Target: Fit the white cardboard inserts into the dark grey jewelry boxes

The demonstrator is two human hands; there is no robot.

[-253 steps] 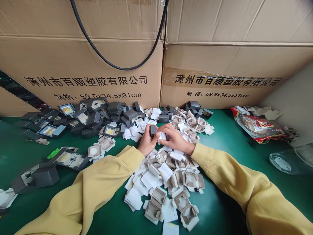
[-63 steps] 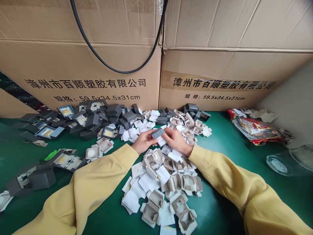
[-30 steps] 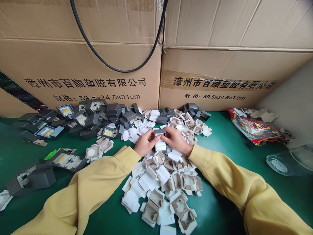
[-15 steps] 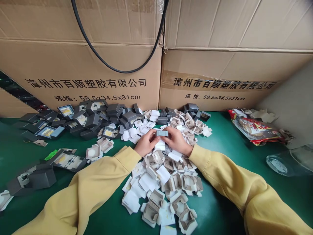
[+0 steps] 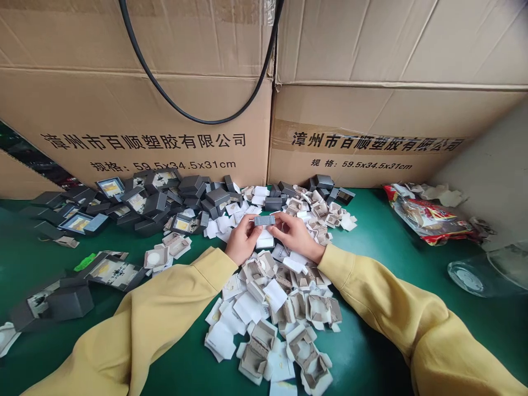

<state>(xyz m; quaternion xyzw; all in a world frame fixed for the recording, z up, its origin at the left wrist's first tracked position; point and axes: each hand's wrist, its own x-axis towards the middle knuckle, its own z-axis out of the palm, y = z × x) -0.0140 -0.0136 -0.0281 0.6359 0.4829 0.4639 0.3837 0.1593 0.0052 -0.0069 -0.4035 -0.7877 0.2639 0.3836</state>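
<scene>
A small grey rectangular block (image 5: 264,220) is held up between my two hands, over the middle of the pile. My left hand (image 5: 242,240) pinches its left end with thumb and fingers. At the opposite end, my right hand (image 5: 297,236) has its thumb and fingertips closed on it. The block's exact kind is too small to make out. Just below it lies a small white box (image 5: 265,240). Around and beneath both hands spread many small opened paper boxes (image 5: 258,352) and white cards (image 5: 249,307).
Dark grey boxes (image 5: 154,203), some with clear windows, are heaped at the back left. Cardboard cartons (image 5: 157,110) form a wall behind, and a black cable (image 5: 198,118) hangs before them. At the right lie a red snack bag (image 5: 431,217) and a clear container (image 5: 470,278).
The grey block has shifted slightly left between the hands, and more of its ribbed face shows. My left hand has opened its grip a little wider along it.
</scene>
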